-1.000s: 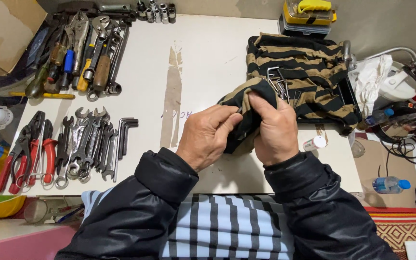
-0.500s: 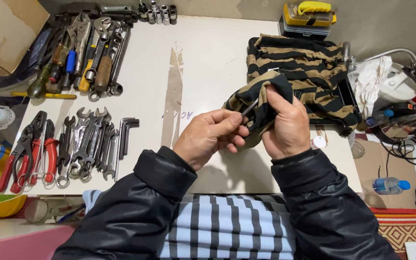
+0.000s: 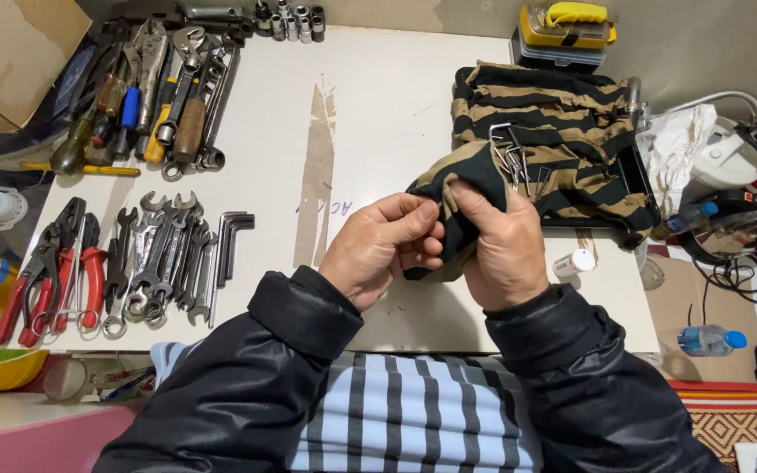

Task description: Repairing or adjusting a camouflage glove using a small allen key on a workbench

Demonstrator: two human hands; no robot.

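Fingers: our right hand (image 3: 501, 241) is clenched around a fold of the black-and-tan striped knit cloth (image 3: 554, 140), bunching it tight. Our left hand (image 3: 383, 245) pinches narrowly at that fold's left edge; whatever small item sits between its fingertips is hidden, so we cannot tell what it grips.

Landmark, the cloth: it runs up and right from our fists, over a dark tray. The two hands touch it at its lower-left end, the right one deeper in.

On the cloth, just above the right knuckles: a cluster of small bent steel hex keys (image 3: 514, 153), long legs pointing toward us.

Well left of the cloth: larger hex keys (image 3: 231, 232), steel spanners (image 3: 159, 254), red-handled pliers (image 3: 63, 271).
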